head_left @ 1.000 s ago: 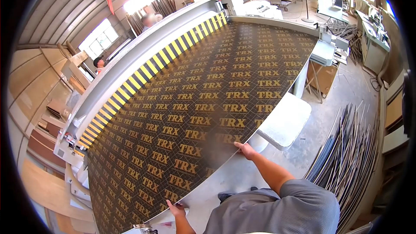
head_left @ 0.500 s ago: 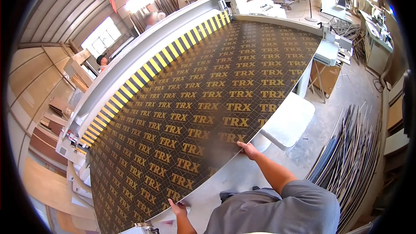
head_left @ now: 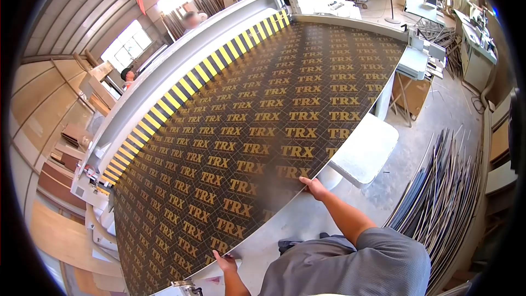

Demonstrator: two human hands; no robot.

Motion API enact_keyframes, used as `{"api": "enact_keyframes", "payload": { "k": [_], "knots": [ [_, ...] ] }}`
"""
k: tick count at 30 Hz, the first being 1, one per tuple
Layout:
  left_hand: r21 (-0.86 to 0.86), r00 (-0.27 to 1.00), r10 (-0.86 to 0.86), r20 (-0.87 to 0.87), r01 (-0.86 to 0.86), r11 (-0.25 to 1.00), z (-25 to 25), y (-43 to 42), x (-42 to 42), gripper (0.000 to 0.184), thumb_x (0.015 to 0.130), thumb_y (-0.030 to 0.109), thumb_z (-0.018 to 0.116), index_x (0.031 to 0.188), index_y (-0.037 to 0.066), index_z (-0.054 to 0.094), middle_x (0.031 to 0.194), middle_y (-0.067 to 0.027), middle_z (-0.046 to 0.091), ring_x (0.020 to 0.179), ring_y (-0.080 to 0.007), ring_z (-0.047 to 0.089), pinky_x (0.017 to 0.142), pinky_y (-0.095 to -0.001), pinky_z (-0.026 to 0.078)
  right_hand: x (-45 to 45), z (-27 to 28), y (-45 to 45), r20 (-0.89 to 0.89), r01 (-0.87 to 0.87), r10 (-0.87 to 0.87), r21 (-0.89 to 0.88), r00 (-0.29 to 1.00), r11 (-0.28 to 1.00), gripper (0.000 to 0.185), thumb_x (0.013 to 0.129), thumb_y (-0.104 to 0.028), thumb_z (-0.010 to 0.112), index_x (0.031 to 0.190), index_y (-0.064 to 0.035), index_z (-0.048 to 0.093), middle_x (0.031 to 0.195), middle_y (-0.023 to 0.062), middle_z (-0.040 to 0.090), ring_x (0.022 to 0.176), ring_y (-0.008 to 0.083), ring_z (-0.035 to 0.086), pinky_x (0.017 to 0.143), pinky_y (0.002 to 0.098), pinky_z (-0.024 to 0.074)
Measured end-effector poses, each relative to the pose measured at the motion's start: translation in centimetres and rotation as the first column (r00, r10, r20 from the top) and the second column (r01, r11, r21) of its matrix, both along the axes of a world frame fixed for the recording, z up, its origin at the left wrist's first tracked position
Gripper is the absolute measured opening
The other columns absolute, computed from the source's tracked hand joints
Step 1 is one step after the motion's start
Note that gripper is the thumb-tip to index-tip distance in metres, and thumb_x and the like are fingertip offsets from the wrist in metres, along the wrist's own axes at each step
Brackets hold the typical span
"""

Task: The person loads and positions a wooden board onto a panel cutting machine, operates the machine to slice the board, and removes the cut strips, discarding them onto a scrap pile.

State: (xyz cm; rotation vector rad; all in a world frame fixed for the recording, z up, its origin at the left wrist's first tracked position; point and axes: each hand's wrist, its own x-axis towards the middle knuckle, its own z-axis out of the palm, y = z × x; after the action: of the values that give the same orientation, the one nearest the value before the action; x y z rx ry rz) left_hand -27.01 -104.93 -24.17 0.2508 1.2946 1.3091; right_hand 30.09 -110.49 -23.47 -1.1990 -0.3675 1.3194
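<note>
A large dark brown panel, printed all over with yellow TRX lettering, lies flat on the machine's bed. Its near edge curves across the view in front of my body. My left hand is at that edge, low in the view, with the thumb on the top face and the other fingers hidden beneath. Further right along the same edge, my right hand grips in a similar way, its thumb on top and most fingers out of sight. The panel's far side reaches the yellow-and-black striped strip under the machine's beam.
A pale side support juts out right of my right hand. Long thin strips are piled on the floor at right. Behind the long beam, one person stands at left and another further along. Workbenches stand at the far right.
Both hands keep their places on the panel's edge. The view has shifted slightly, and the person behind the beam's far part shows a little differently.
</note>
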Motion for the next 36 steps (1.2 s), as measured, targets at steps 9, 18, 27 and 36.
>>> {"api": "enact_keyframes", "payload": {
  "k": [9, 18, 27, 36],
  "knots": [
    [0.034, 1.000, -0.023, -0.021, 0.024, 0.999, 0.7, -0.5, 0.4, 0.059, 0.099, 0.069, 0.070, 0.128, 0.017, 0.066, 0.107, 0.0032, 0.070, 0.079, -0.0139, 0.056, 0.063, -0.0283, 0.043, 0.1, -0.7, 0.2, -0.033, 0.006, -0.006, 0.010, 0.999, 1.000, 0.064, 0.110, -0.040, 0.064, 0.154, 0.0049, 0.054, 0.149, 0.0199, 0.063, 0.133, 0.0354, 0.061, 0.117, 0.0464, 0.0460],
    [0.031, 0.999, -0.046, 0.008, 0.046, 0.998, -0.2, 0.1, -0.3, 0.058, 0.101, 0.068, 0.068, 0.127, 0.016, 0.066, 0.105, 0.0032, 0.070, 0.076, -0.0151, 0.056, 0.061, -0.0301, 0.043, 0.1, -2.3, 0.7, -0.049, 0.013, -0.011, 0.038, 0.999, 0.999, 0.067, 0.109, -0.043, 0.066, 0.157, 0.0018, 0.052, 0.151, 0.0191, 0.061, 0.135, 0.0360, 0.058, 0.117, 0.0483, 0.0450],
    [0.007, 0.999, -0.030, -0.014, 0.030, 1.000, 0.1, 0.0, 0.2, 0.059, 0.102, 0.070, 0.065, 0.125, 0.016, 0.067, 0.106, 0.0034, 0.071, 0.076, -0.0158, 0.056, 0.061, -0.0307, 0.041, 0.3, -3.1, 1.0, -0.003, -0.006, 0.006, 0.017, 1.000, 1.000, 0.070, 0.109, -0.047, 0.065, 0.156, 0.0032, 0.052, 0.151, 0.0209, 0.061, 0.134, 0.0369, 0.058, 0.116, 0.0488, 0.0461],
    [-0.004, 0.998, 0.007, -0.057, -0.007, 1.000, 0.8, -0.5, 0.9, 0.061, 0.098, 0.075, 0.067, 0.112, 0.016, 0.070, 0.097, 0.0042, 0.072, 0.072, -0.0153, 0.056, 0.061, -0.0298, 0.042, 0.2, -4.5, 1.4, 0.061, 0.052, -0.049, -0.050, 0.997, 0.997, 0.048, 0.108, -0.037, 0.067, 0.144, -0.0049, 0.068, 0.127, 0.0056, 0.075, 0.110, 0.0201, 0.069, 0.096, 0.0367, 0.0529]
  ]
}}
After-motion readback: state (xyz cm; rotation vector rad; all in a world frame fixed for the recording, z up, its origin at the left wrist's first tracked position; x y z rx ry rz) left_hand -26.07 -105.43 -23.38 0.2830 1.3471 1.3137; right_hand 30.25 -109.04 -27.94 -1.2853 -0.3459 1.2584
